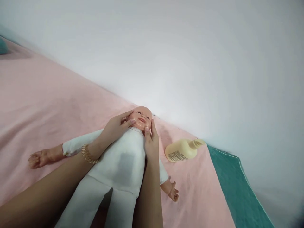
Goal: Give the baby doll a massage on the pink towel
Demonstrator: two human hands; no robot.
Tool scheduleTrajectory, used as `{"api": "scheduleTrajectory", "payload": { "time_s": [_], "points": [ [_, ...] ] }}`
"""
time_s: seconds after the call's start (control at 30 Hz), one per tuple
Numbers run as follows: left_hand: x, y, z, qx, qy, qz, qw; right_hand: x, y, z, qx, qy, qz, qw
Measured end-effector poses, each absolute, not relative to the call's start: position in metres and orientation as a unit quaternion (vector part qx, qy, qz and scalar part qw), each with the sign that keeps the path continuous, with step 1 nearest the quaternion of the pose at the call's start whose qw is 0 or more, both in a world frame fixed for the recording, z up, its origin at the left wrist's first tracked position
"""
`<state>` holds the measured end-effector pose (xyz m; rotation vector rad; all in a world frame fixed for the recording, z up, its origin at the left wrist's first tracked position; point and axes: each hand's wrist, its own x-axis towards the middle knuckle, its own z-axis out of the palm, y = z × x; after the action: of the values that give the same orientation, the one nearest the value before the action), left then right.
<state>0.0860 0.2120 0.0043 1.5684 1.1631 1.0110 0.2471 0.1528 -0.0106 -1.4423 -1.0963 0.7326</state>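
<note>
A baby doll with a white cloth body lies on its back, arms spread to both sides. Its hard plastic head is near the wall, face up. My left hand cups the left side of the doll's head, thumb on its cheek. On the other side my right hand presses against the cheek and jaw, thumb near the chin. A hair-tie-like coil bracelet circles my left wrist. Some of my fingertips are hidden behind the doll's head.
A yellow pump bottle with printed text stands to the right of the doll. The pink sheet covers a green surface that shows at right. A white wall rises behind. Part of a teal object shows far left.
</note>
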Motion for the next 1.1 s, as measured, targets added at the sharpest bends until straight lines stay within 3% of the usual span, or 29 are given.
{"api": "scheduleTrajectory", "payload": {
  "time_s": [1.1],
  "points": [
    [0.089,0.212,-0.002,0.628,0.466,0.428,0.452,0.235,0.152,0.000,-0.636,-0.451,0.291,0.555]
  ]
}}
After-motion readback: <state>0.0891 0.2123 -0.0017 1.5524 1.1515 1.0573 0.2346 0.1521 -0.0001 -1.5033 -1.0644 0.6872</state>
